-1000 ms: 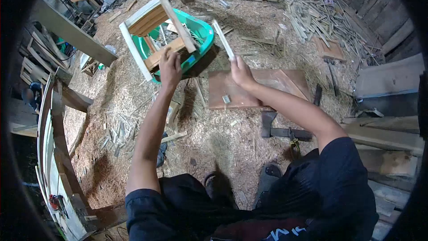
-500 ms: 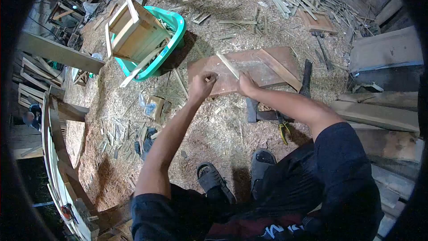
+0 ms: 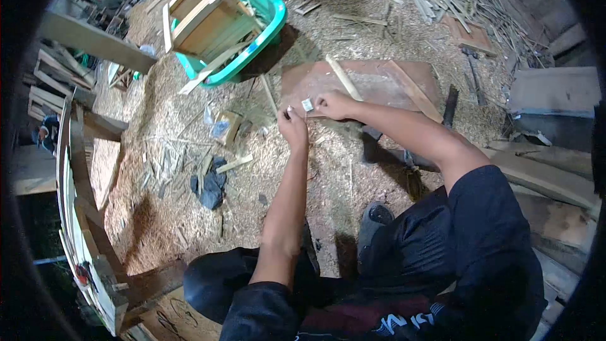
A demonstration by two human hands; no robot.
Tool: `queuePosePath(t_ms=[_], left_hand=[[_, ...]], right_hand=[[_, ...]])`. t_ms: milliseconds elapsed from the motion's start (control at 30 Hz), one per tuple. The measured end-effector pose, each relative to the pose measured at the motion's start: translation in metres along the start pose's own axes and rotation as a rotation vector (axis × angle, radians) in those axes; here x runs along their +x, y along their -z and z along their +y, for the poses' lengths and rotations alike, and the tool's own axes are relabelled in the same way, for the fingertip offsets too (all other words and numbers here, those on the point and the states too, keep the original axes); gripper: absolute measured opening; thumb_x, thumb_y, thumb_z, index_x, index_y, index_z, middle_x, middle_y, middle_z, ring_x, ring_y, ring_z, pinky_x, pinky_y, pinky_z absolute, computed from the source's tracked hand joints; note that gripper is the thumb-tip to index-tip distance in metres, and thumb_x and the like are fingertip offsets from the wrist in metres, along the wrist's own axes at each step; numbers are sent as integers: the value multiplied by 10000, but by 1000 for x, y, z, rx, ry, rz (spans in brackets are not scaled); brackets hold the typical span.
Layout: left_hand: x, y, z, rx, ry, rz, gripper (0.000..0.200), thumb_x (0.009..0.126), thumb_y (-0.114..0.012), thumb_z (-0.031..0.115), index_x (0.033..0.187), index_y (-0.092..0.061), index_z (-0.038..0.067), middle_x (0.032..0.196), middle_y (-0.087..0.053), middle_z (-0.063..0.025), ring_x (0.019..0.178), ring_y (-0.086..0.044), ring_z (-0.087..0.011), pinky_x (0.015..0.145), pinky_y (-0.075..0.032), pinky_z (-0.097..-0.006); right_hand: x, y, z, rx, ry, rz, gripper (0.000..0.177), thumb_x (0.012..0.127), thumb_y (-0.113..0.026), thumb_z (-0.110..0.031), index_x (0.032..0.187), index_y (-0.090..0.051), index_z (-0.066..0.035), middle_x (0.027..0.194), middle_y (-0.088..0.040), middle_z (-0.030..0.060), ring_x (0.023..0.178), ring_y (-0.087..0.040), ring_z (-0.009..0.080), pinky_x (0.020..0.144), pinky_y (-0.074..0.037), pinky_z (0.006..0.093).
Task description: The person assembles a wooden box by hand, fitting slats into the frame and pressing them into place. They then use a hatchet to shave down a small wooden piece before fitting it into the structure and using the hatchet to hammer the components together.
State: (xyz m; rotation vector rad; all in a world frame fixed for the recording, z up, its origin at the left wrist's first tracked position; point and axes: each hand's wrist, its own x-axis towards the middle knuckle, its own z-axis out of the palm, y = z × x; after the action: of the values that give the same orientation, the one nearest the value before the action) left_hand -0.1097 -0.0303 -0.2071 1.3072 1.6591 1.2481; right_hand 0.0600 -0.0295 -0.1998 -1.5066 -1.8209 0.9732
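Note:
My left hand (image 3: 293, 129) is closed, fingertips pinched together at the near left edge of a reddish-brown board (image 3: 306, 76) on the ground. What it holds, if anything, is too small to make out. Just to its right is a small pale square piece (image 3: 307, 105), over the board's near edge. My right hand (image 3: 336, 105) is also closed, its fingertips right beside that piece. Behind the right hand, a pale wooden strip (image 3: 343, 77) slants across the board. Farther right on the board lies a wider brown slat (image 3: 413, 91).
A green tub (image 3: 278, 16) holding a wooden frame box (image 3: 205, 22) stands back left. A dark tool head (image 3: 371, 145) lies below my right forearm. Scrap sticks (image 3: 442, 0) are heaped back right; planks (image 3: 549, 170) line the right. Shavings cover the ground.
My right hand has let go of the wooden strip, which lies on the board, and moved left toward my left hand. The small pale piece now shows between them. The view has shifted.

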Motion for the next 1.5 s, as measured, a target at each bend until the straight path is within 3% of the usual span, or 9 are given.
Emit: queuePosePath(t_ms=[100, 233, 333, 533, 567, 833, 1067, 1267, 1500], left_hand=[[11, 9, -13, -96, 64, 100, 266, 980, -554, 213, 915, -606, -40, 865, -627, -112, 779, -549, -176, 721, -462, -348], [17, 18, -13, -46, -66, 24, 233, 940, -610, 151, 1020, -667, -61, 925, -686, -193, 816, -618, -259, 793, -480, -395], [17, 10, -15, -36, -109, -66, 204, 942, -636, 142, 980, -689, -52, 801, -680, -91, 737, -583, -140, 706, -483, -310], [-3, -39, -17, -141, -18, -360, 223, 915, -677, 125, 1018, -708, -69, 865, -721, -117, 779, -650, -149, 717, -520, -302], [-8, -52, -20, -179, 15, -423, 228, 913, -678, 122, 1031, -705, -72, 882, -722, -121, 787, -654, -148, 716, -524, -296], [-80, -110, -3, -343, -118, -996, 185, 870, -690, 82, 992, -629, -44, 849, -714, -144, 830, -699, -213, 759, -537, -350], [-120, -86, -5, -38, -457, -1084, 125, 848, -660, 101, 934, -622, 18, 832, -645, -159, 775, -639, -308, 729, -507, -399], [-112, -72, -17, -9, -411, -893, 174, 812, -655, 129, 901, -584, -3, 785, -603, -177, 713, -616, -321, 671, -494, -412], [-80, -46, 10, -111, -229, -825, 147, 853, -649, 58, 980, -623, -12, 766, -616, -142, 674, -591, -246, 657, -492, -361]], right_hand=[[21, -23, -22, -108, 28, -237, 314, 848, -589, -101, 1123, -621, 45, 1065, -666, 280, 1028, -654, 379, 899, -495, 473], [13, -53, -8, -397, 153, 357, 501, 861, -515, -75, 1338, -451, 68, 1322, -498, 328, 1315, -415, 485, 1098, -368, 494], [-16, -23, -12, -268, -74, 34, 457, 866, -514, -79, 1301, -481, 58, 1277, -528, 325, 1311, -420, 485, 1091, -380, 496], [-72, 31, 12, -246, -322, 124, 335, 869, -535, -116, 1179, -565, 8, 1311, -534, 285, 1207, -533, 443, 1001, -443, 500], [-79, 37, 16, -302, -233, 254, 183, 840, -561, -63, 1003, -586, 17, 1027, -631, 245, 973, -613, 408, 883, -482, 475], [-170, 88, 12, -469, -616, -15, 171, 764, -638, -124, 873, -646, 7, 796, -654, 241, 809, -660, 421, 748, -525, 490], [-259, 62, 5, -501, -531, 4, 208, 812, -653, -125, 945, -597, 26, 972, -626, 236, 929, -625, 417, 820, -498, 486], [-238, 17, 26, -744, -176, -206, 394, 829, -640, -163, 1187, -542, -30, 1173, -552, 160, 1119, -539, 338, 995, -390, 496], [-196, 29, 19, -780, -314, -497, 556, 739, -753, -245, 1158, -532, 46, 1154, -583, 222, 1130, -561, 354, 1020, -374, 521]])
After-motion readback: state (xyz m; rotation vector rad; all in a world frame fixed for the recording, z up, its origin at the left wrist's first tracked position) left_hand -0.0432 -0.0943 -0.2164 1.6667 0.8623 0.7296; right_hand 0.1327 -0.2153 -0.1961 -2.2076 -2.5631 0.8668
